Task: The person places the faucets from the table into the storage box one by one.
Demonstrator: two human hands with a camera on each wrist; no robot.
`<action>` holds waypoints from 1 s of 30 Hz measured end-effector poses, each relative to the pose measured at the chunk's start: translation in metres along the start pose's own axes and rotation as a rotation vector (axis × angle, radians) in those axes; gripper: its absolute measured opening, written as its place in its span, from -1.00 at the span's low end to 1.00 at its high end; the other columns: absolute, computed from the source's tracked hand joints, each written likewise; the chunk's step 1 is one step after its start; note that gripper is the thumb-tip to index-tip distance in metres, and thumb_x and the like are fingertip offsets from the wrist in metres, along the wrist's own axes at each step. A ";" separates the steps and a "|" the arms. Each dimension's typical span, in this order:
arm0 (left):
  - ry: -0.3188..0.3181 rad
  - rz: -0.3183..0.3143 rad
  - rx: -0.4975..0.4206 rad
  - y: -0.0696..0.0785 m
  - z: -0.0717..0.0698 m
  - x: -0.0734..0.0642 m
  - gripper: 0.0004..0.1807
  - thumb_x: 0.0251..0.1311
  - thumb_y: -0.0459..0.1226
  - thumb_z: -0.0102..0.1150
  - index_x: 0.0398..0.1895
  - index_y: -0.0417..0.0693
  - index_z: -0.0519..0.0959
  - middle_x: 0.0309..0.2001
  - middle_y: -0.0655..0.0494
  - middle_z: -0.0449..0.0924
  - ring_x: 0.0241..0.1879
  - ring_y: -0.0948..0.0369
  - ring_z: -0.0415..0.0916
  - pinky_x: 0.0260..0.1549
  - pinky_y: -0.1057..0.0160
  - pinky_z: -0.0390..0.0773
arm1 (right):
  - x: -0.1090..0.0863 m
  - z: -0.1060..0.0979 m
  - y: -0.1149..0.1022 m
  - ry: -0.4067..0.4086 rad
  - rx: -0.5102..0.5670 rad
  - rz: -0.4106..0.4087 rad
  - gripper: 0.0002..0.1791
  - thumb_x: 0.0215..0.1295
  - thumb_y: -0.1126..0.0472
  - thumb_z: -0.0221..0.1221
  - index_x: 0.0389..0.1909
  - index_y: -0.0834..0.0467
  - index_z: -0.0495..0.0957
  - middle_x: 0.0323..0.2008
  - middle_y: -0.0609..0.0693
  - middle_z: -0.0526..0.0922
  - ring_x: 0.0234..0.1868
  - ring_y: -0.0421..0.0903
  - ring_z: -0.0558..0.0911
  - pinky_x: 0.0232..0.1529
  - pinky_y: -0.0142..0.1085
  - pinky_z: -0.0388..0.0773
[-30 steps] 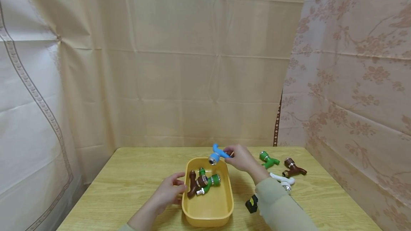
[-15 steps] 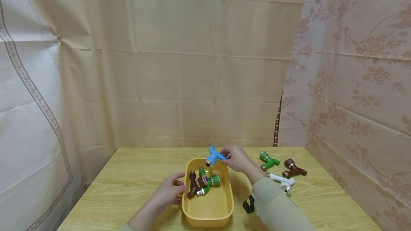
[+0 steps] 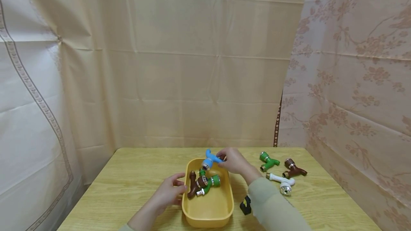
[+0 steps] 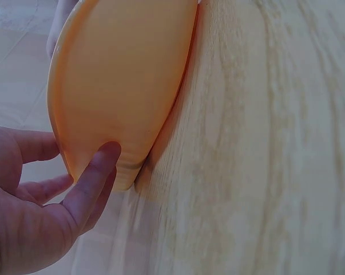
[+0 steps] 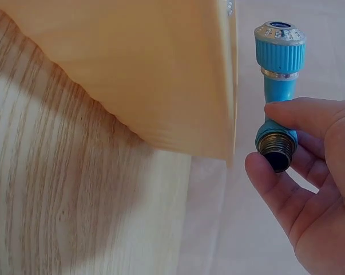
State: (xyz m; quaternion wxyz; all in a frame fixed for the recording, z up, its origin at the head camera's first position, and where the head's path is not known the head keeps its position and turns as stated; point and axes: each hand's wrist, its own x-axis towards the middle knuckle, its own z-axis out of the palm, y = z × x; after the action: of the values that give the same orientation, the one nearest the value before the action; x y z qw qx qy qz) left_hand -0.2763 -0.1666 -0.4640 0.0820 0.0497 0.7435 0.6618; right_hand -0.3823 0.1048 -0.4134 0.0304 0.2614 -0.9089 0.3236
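My right hand (image 3: 233, 160) pinches a blue plastic tap (image 3: 210, 159) by its threaded end, above the far part of a yellow bin (image 3: 208, 221). The right wrist view shows the same tap (image 5: 280, 57) with its ribbed knob up and thumb and fingers around the threaded inlet. Fingers of my left hand (image 3: 168, 190) touch the bin's left wall with relaxed fingers; the left wrist view has the fingertips against the bin's outer wall (image 4: 121, 74). Inside the bin lie a brown tap (image 3: 193, 187) and a green tap (image 3: 212, 181), partly overlapping.
On the table's right side lie a green tap (image 3: 268, 161), a brown tap (image 3: 293, 168) and a white tap (image 3: 281, 180). A small black object with a yellow mark (image 3: 245, 206) is beside my right sleeve. Curtains (image 3: 199, 81) hang behind the table (image 3: 138, 167).
My right hand has carried the blue tap left and slightly down, from the bin's far right corner to over its far end. The left hand and the bin have stayed put.
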 end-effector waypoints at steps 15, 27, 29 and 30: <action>0.002 0.001 0.006 -0.002 0.000 0.001 -0.34 0.33 -0.41 0.16 0.47 -0.36 0.23 -0.03 -0.19 0.39 -0.21 0.06 0.56 -0.36 0.00 0.76 | 0.002 0.012 -0.009 -0.053 -0.035 -0.013 -0.79 0.23 0.39 0.38 -0.11 0.24 0.70 -0.32 -0.06 0.66 -0.26 -0.12 0.59 -0.13 -0.16 0.68; 0.008 0.007 0.009 0.000 0.000 0.000 -0.34 0.33 -0.41 0.17 0.47 -0.37 0.23 0.01 -0.23 0.39 -0.16 0.01 0.58 -0.34 0.00 0.76 | 0.002 0.015 -0.010 -0.063 -0.032 -0.002 -0.77 0.21 0.37 0.40 -0.10 0.24 0.71 -0.33 -0.07 0.66 -0.27 -0.13 0.59 -0.10 -0.16 0.69; 0.008 0.011 0.005 0.000 0.001 0.000 -0.34 0.32 -0.42 0.17 0.47 -0.37 0.23 0.01 -0.23 0.39 -0.16 0.00 0.58 -0.34 0.00 0.76 | 0.002 0.016 -0.010 -0.065 -0.030 -0.002 -0.77 0.21 0.37 0.40 -0.10 0.23 0.71 -0.33 -0.07 0.66 -0.27 -0.13 0.59 -0.10 -0.17 0.69; 0.008 0.012 0.004 0.000 0.001 -0.001 -0.34 0.32 -0.43 0.17 0.47 -0.38 0.23 0.00 -0.23 0.39 -0.17 0.00 0.59 -0.34 0.00 0.76 | 0.003 0.016 -0.010 -0.066 -0.028 -0.002 -0.77 0.21 0.37 0.40 -0.10 0.23 0.71 -0.32 -0.07 0.66 -0.27 -0.13 0.60 -0.10 -0.17 0.69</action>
State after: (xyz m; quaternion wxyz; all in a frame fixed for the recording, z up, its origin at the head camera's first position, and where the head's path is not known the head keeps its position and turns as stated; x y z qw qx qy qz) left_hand -0.2755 -0.1655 -0.4644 0.0750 0.0515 0.7448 0.6610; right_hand -0.3780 0.0877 -0.4198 0.0046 0.2725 -0.9135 0.3022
